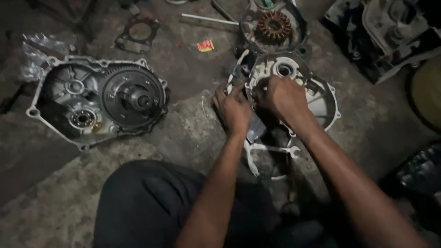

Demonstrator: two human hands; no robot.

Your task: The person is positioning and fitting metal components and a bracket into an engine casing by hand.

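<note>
Both my hands rest on a silver engine cover [321, 98] lying on the concrete floor ahead of me. My left hand [233, 110] grips the cover's left edge, fingers curled around a dark part there. My right hand [281, 95] presses on the cover's inner face just below its round bearing hole [284, 70], fingers bent; whatever it pinches is hidden. An open-end spanner [275, 149] lies on the floor under my wrists.
A crankcase half with a large toothed gear [133, 97] lies at left. A cover with a copper stator coil [274, 24] sits behind. A black gasket [138, 33], a metal rod [209, 19] and another engine block [390, 32] lie around. My knee [151, 202] is below.
</note>
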